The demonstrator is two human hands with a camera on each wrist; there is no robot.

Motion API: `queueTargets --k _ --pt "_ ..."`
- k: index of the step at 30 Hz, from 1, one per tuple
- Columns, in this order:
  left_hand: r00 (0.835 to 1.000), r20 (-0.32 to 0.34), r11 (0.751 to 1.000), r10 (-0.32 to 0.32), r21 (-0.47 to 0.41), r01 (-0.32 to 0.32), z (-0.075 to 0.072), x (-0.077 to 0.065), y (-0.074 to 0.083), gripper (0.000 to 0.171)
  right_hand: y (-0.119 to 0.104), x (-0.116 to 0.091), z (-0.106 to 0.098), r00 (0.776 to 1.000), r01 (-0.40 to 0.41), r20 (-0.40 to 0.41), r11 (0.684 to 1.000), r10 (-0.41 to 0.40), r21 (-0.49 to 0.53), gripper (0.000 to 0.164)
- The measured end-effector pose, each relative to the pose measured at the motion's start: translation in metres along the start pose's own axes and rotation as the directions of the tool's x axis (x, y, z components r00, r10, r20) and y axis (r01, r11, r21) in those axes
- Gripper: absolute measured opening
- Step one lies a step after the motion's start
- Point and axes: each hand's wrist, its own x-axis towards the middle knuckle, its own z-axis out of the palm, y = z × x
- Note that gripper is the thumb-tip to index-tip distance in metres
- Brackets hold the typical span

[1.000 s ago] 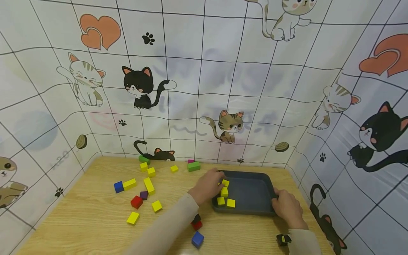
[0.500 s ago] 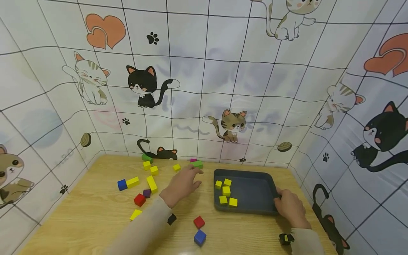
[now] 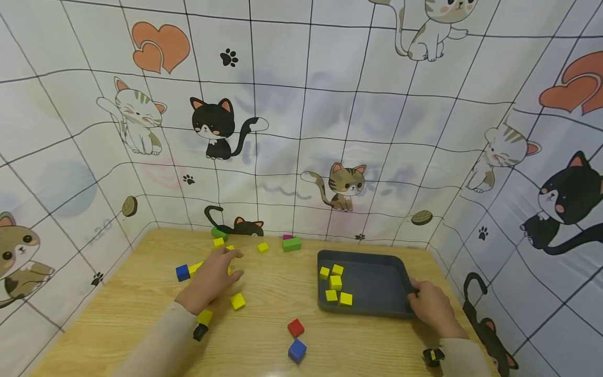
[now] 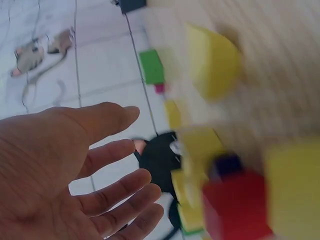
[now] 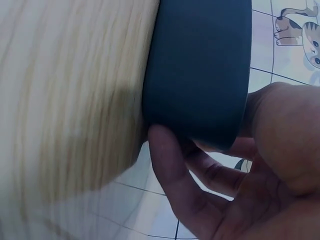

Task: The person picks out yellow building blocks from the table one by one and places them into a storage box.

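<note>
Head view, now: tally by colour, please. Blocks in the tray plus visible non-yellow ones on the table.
Yellow blocks, in the tray: 5
Green blocks: 2
Blue blocks: 2
Red block: 1
Magenta block: 1
Total: 11
Anything hidden behind the left hand isn't counted.

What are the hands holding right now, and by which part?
The right hand grips the dark tray by its right edge. The left hand holds nothing.

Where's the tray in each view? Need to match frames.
Head: tray, right of centre, right hand gripping its right end.
Left wrist: only a piece of tray, top edge, left of centre.
Right wrist: tray large, upper middle.
Shared landmark: wooden table.
</note>
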Motion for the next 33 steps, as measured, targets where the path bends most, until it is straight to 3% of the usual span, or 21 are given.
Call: queueTargets --k 5,13,18,33 --pt "0.999 0.025 0.999 -0.037 -0.016 0.037 0.0 -0.01 -0.023 0.053 0.005 0.001 -0.001 0.999 0.042 -0.001 0.999 -0.042 -0.018 0.053" --pt "0.997 0.066 0.998 -0.043 -0.036 0.046 0.005 -0.014 -0.039 0.059 0.012 0.004 -0.002 0.995 0.103 -0.008 0.995 -0.103 -0.003 0.051" --pt "0.997 0.068 0.997 -0.044 -0.056 0.047 0.004 -0.014 -0.042 0.058 0.011 0.009 -0.002 0.991 0.136 -0.006 0.991 -0.136 0.008 0.05" --pt "0.996 0.078 0.997 -0.035 -0.061 0.04 0.008 -0.009 -0.046 0.059 0.012 0.015 -0.003 0.993 0.103 0.043 0.993 -0.105 0.054 0.051"
